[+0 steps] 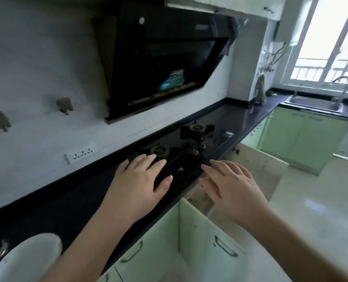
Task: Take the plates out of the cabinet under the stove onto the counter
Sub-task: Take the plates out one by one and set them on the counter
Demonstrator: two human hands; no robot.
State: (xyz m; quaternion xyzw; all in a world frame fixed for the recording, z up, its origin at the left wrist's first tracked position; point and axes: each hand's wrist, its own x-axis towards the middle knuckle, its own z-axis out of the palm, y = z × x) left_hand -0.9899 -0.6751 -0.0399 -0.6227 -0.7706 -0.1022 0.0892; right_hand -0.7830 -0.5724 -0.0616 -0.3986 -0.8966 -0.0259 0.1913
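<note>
Over the stove (181,147), both hands (fingers straight, holding nothing) hover near white plates (26,259).

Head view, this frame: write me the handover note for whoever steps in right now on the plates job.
Left hand: open, flat over the front of the stove, holding nothing.
Right hand: open, fingers spread at the counter edge above the open cabinet, holding nothing.
Cabinet under the stove: both doors swung open, near door, far door. The inside is mostly hidden, so I cannot tell whether plates remain.
Done: one white plate sits on the counter at lower left.
Left: look inside the cabinet and lift any remaining plates onto the counter.
</note>
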